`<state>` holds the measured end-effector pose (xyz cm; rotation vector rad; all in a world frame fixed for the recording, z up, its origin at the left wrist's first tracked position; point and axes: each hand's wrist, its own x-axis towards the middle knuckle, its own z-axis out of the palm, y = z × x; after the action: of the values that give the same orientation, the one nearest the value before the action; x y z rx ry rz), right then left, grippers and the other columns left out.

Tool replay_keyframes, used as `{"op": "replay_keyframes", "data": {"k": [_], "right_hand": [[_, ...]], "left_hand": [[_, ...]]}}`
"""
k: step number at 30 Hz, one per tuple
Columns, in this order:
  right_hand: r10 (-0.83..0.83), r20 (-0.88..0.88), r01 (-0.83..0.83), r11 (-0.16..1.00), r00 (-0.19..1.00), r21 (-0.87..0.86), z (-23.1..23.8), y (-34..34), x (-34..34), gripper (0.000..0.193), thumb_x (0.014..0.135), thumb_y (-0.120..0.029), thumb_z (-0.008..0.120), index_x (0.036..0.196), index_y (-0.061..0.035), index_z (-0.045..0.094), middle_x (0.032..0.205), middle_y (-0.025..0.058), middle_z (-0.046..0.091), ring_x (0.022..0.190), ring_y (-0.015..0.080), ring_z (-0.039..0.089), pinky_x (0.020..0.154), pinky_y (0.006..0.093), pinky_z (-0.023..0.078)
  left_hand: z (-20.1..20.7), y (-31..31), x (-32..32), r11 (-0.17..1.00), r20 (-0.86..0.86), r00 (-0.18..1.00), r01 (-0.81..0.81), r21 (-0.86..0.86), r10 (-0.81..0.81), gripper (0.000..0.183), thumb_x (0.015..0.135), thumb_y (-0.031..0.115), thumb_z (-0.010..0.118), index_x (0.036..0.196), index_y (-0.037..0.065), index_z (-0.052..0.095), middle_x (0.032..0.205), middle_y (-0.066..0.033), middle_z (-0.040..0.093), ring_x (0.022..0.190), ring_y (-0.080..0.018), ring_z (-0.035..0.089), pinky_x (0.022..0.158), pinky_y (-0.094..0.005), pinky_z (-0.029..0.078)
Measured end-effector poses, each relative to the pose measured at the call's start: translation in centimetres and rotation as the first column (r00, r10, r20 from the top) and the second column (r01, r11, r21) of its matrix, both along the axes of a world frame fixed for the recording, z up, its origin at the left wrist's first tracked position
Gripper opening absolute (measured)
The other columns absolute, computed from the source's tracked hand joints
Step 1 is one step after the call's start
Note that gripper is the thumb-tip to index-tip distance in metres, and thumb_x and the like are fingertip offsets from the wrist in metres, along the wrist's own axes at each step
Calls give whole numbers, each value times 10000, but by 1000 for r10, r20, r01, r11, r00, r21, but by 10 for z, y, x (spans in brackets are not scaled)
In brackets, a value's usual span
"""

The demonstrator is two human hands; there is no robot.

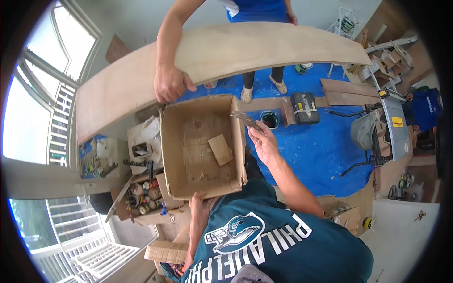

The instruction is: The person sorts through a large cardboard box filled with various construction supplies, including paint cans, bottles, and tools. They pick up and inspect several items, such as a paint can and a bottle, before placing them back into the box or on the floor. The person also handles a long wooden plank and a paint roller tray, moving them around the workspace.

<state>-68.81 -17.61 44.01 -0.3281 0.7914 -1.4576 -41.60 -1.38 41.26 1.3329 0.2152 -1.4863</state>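
An open cardboard box [232, 162] is in front of me, with a small flat piece of cardboard or wood [220, 149] and scattered debris inside. My left hand [197, 203] is closed on the box's near edge. Above the box's right wall, my right hand [264, 141] grips a stained, brownish, stick-like tool [244, 119]; its exact kind is not clear. A co-worker's hand [170, 84] is at the box's far left corner, in front of a long wooden board; whether it grips the box I cannot tell.
The long pale board [264, 45] spans the far side, with the co-worker behind it. Blue sheeting [306, 155] covers the floor, bearing a paint bucket [270, 119] and black tool case [305, 107]. Left is a carton of cans [144, 195]; right, a folding stand [394, 125].
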Motion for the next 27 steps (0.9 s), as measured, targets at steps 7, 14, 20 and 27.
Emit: {"op": "replay_keyframes", "data": {"k": [7, 14, 20, 27], "right_hand": [[-147, 360, 141, 989, 921, 43, 5, -23, -54, 160, 935, -66, 660, 1074, 3, 625, 1058, 126, 690, 1007, 202, 691, 838, 291, 622], [-245, 386, 231, 969, 889, 84, 19, -25, -87, 147, 940, -125, 671, 1020, -7, 632, 999, 112, 701, 953, 193, 708, 773, 284, 630], [-227, 372, 218, 974, 900, 67, 13, -22, -109, 250, 981, -258, 621, 1033, -13, 625, 866, 55, 691, 733, 118, 675, 592, 215, 533], [-125, 591, 141, 990, 797, 19, 5, -15, -133, 327, 1019, -315, 519, 1035, 4, 586, 582, -60, 358, 457, 54, 356, 422, 196, 315]], "left_hand": [[-48, 23, 32, 1000, -113, 993, -26, -4, 25, 504, 847, 14, 473, 1341, -34, 383, 1308, -228, 460, 1220, -436, 499, 1002, -669, 473], [-57, 39, 54, 985, -75, 988, -127, 114, 136, 387, 863, 73, 477, 1212, -91, 443, 1272, -274, 502, 1188, -416, 526, 1012, -571, 506], [-64, 45, 76, 967, -70, 976, -190, 172, 204, 308, 872, 93, 500, 1081, -131, 529, 1122, -290, 608, 1027, -418, 605, 948, -487, 548], [-57, 69, 94, 705, 745, 316, 652, 280, -588, 196, 890, 34, 644, 977, -110, 543, 1029, -203, 618, 891, -216, 602, 813, -303, 543]]}}
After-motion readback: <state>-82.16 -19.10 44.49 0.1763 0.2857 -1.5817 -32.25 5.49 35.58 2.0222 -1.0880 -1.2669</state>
